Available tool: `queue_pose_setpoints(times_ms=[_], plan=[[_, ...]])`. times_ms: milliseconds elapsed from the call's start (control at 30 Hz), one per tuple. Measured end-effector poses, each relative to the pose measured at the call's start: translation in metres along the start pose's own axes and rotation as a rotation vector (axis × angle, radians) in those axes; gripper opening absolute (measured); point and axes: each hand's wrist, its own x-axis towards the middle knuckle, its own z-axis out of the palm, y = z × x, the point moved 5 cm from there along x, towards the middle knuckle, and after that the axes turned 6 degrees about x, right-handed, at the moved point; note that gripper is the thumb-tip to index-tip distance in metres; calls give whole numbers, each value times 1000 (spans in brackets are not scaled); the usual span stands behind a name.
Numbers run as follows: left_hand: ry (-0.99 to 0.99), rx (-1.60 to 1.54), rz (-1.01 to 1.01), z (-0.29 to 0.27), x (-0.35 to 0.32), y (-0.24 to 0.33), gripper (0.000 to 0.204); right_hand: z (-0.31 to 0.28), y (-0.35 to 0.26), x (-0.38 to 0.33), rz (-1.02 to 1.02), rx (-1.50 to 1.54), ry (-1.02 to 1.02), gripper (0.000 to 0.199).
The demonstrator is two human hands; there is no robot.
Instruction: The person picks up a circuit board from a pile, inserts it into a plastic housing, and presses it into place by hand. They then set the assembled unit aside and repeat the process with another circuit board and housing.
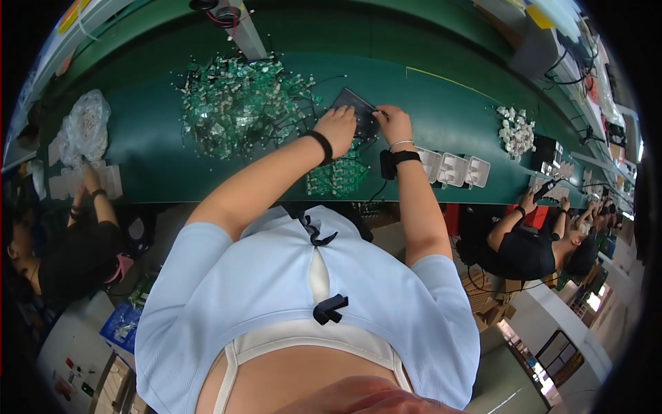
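A dark flat tray (358, 103) lies at a slant on the green bench in front of me. My left hand (335, 130) rests on its left part, fingers stretched out over the surface. At the tray's right edge, the fingers of my right hand (396, 125) are closed in a pinch; what lies between the fingertips is too small to tell. A panel of green circuit boards (334, 176) sits nearer to me, below my left wrist. To the left is a large heap of small green circuit boards (238, 103) with thin wires.
White open boxes (452, 169) stand right of my right forearm. Farther right is a heap of white parts (516, 131). A clear plastic bag (86, 127) lies at the far left. Co-workers sit on both sides, and a grey post (245, 34) rises behind the heap.
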Motion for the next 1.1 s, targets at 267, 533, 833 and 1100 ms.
queue_pose_setpoints(times_ms=[267, 533, 833, 1100], plan=[[-167, -10, -7, 50, 43, 7, 84, -12, 28, 28, 88, 133, -151, 22], [-41, -99, 11, 50, 34, -14, 58, -30, 67, 54, 361, 426, -43, 23], [474, -805, -342, -47, -88, -62, 29, 20, -112, 41, 482, 991, -342, 26], [252, -919, -666, 22, -188, -94, 32, 31, -129, -1, 370, 886, -457, 33]])
